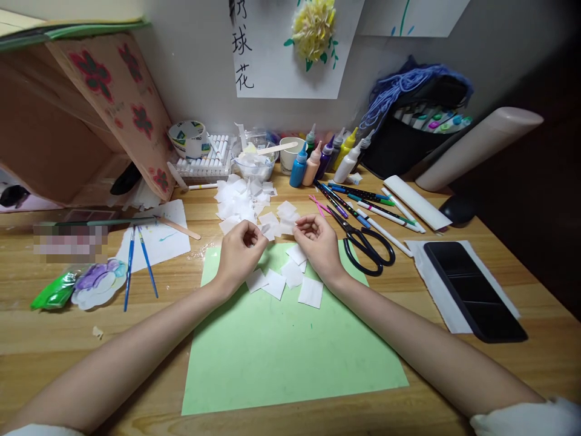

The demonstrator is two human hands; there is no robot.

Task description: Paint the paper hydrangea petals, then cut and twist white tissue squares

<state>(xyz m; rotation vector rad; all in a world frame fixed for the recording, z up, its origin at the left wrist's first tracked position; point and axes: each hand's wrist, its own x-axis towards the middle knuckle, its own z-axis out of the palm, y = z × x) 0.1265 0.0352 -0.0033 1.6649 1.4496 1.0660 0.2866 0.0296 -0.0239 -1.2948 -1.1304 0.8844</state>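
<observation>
My left hand (242, 249) and right hand (319, 247) curl, thumbs drawn near fingertips, beside the thin white squares (287, 211) between them; overlap hides whether either pinch has one. They look feather-light, soft, easily creased, so I'd take one corner. Others lie on the green sheet (290, 357); the white pile (236, 200) beyond overlaps too much to count.

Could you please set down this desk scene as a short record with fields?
Left hand: closest to white paper squares; grip unclear
Right hand: at the edge of a white paper square; grip unclear
Green sheet: on the wooden desk, white squares lying on it
White paper pile: beyond the green sheet
Scissors: black-handled, beside the right hand
Squeeze bottles: standing clustered near the wall
Phone: at right, partly over white paper
</observation>
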